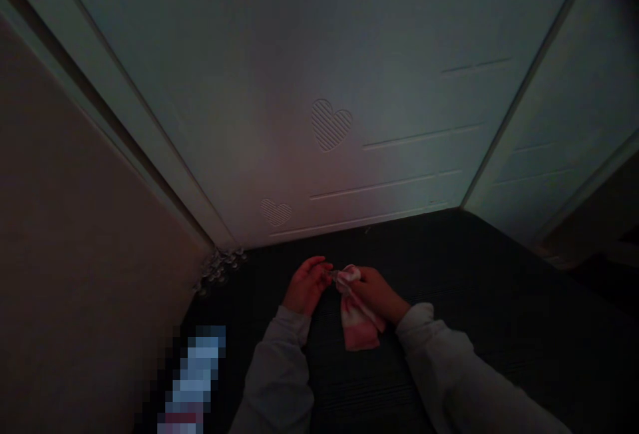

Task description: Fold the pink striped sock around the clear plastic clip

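My left hand point(308, 283) is closed at the fingertips on a small shiny piece point(333, 275), too dim to name its kind. My right hand point(378, 291) grips a pink and white cloth point(360, 329), bunched at the top around or against that piece, with its lower end hanging down over the dark surface. Both hands are close together, almost touching, above the dark wood-grained surface point(344, 394).
Small shiny pieces lie heaped point(219, 269) in the back left corner. A white panel point(259, 101) with carved hearts and lines rises behind, and a plain wall point(90, 221) stands on the left. A bright blurred-out rectangle point(197, 374) is at the lower left. The light is dim.
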